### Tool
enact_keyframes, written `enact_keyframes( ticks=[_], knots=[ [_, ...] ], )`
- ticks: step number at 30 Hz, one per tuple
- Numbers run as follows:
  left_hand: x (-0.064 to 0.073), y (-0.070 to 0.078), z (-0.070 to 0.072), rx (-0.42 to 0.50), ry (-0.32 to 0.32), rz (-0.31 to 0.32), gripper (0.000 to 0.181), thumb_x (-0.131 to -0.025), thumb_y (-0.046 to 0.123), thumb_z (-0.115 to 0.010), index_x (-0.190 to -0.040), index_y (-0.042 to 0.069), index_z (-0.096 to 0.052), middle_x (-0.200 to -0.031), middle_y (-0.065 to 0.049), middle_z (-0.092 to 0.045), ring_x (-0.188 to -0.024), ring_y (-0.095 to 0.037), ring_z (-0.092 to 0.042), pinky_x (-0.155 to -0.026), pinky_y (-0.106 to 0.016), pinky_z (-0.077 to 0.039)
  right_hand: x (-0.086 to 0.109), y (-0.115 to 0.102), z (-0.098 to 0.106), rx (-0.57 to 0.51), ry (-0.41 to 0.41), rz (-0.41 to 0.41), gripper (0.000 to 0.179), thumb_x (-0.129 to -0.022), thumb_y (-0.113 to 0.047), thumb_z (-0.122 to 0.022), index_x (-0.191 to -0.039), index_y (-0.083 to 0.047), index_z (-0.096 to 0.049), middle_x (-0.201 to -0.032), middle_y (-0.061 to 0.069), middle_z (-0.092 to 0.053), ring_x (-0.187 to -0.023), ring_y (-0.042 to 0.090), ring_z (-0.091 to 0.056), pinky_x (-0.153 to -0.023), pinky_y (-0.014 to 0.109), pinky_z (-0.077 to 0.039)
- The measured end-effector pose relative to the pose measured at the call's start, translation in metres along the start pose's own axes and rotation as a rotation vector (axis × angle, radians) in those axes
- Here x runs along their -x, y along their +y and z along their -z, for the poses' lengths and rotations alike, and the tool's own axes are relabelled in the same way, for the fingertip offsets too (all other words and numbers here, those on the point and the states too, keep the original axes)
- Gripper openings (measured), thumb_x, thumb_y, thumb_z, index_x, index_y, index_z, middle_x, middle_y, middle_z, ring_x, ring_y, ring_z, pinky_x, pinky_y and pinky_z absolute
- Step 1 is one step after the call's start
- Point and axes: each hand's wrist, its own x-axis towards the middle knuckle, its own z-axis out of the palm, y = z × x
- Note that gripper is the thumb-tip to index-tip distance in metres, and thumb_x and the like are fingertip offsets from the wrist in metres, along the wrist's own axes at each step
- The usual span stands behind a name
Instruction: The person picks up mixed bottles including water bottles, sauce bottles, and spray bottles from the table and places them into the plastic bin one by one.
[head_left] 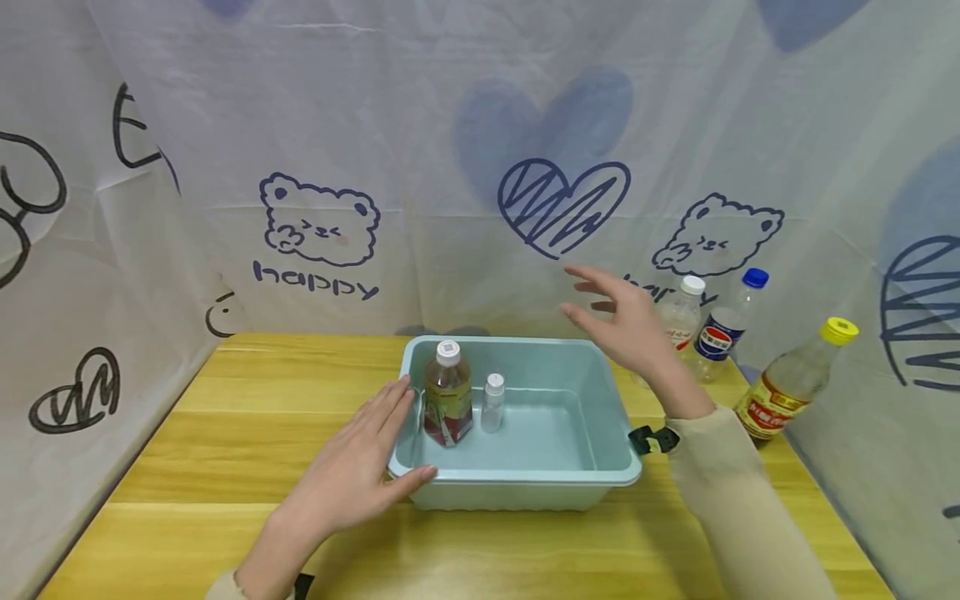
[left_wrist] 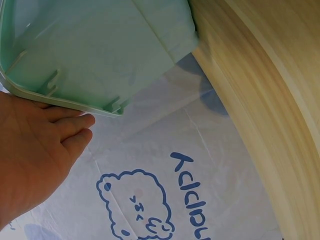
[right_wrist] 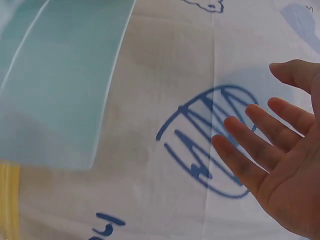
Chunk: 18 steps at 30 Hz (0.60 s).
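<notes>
A light teal plastic bin point(head_left: 525, 477) stands on the wooden table. Inside it, toward the left, are a white-capped drink bottle point(head_left: 447, 400) with dark contents and a small clear bottle point(head_left: 492, 408) with a white cap. My left hand point(head_left: 360, 467) rests on the bin's left rim, fingers straight; in the left wrist view its fingers point(left_wrist: 75, 125) lie along the rim's edge. Raised above the bin's back right corner, my right hand point(head_left: 626, 325) holds nothing. The right wrist view shows its fingers point(right_wrist: 250, 150) spread and slightly bent, apart from the bin.
To the right of the bin stand a white-capped bottle point(head_left: 681, 321), partly behind my right hand, a blue-capped Pepsi bottle point(head_left: 718, 333) and a yellow-capped bottle point(head_left: 787, 392). A printed cloth point(head_left: 420, 150) hangs behind the wooden table point(head_left: 300, 400) and along its sides.
</notes>
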Motion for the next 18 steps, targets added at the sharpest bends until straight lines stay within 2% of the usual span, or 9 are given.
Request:
enact_keyframes(
  ticks=[10, 18],
  knots=[
    [0.000, 0.000, 0.000, 0.001, -0.002, -0.002, 0.102, -0.097, 0.073, -0.052, -0.164, 0.001, -0.026, -0.174, -0.014, -0.014, -0.158, -0.034, -0.020, -0.127, -0.049, -0.026, 0.016, 0.029, 0.008, -0.044, 0.133, -0.072, 0.054, -0.101, -0.020, -0.070, -0.152, -0.011, -0.054, -0.154, 0.012, -0.054, -0.132, 0.038, -0.059, -0.103, 0.058, -0.054],
    [0.000, 0.000, 0.000, -0.002, 0.003, -0.004, 0.103, -0.096, 0.074, -0.051, -0.164, 0.002, -0.024, -0.174, -0.013, -0.012, -0.159, -0.032, -0.017, -0.127, -0.049, -0.025, 0.030, 0.053, 0.008, -0.012, 0.229, -0.151, 0.053, -0.101, -0.022, -0.070, -0.151, -0.013, -0.056, -0.152, 0.013, -0.056, -0.130, 0.037, -0.061, -0.100, 0.057, -0.057]
  ],
)
